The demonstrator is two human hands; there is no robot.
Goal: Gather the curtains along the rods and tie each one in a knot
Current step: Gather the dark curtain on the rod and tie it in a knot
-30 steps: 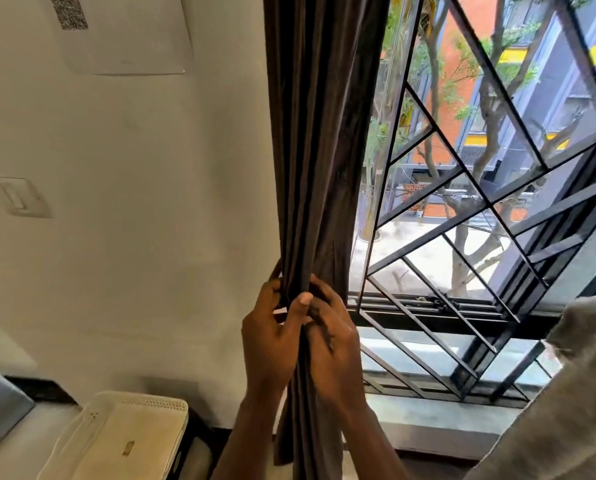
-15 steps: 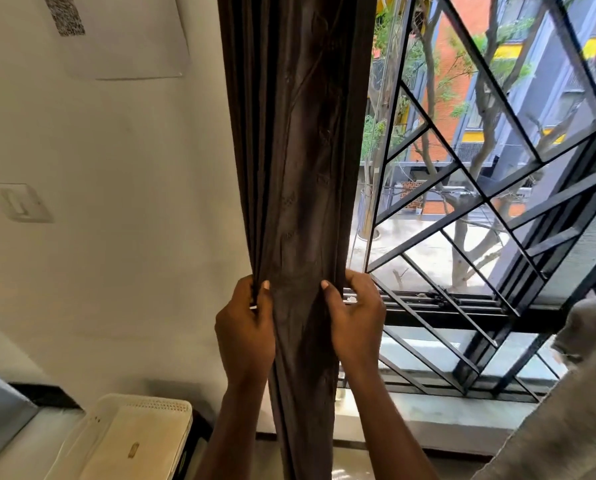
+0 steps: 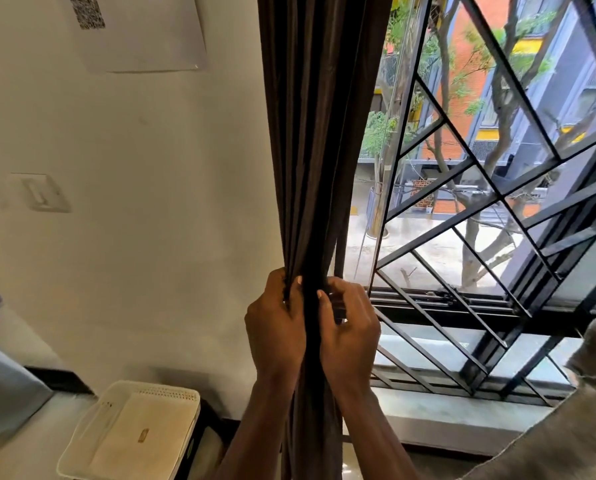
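Observation:
A dark brown curtain point(image 3: 313, 133) hangs in tight folds between the white wall and the window. My left hand point(image 3: 275, 327) grips the bunched folds from the left, thumb pressed into the fabric. My right hand point(image 3: 348, 327) grips the same bundle from the right at the same height, fingers curled round it. The two hands almost touch, with a narrow strip of curtain squeezed between them. Below the hands the curtain falls out of view behind my forearms. The rod is out of frame above.
A black metal window grille point(image 3: 497, 254) with diagonal bars fills the right side, above a sill point(image 3: 445, 407). A white router-like box point(image 3: 133, 434) sits at lower left by the wall. Grey fabric point(image 3: 566, 427) drapes at the lower right corner. A wall switch point(image 3: 43, 192) is mounted at left.
Half a second ago my hands held the curtain spread apart at its two edges. Now they have closed together, squeezing the fabric into a narrow bundle.

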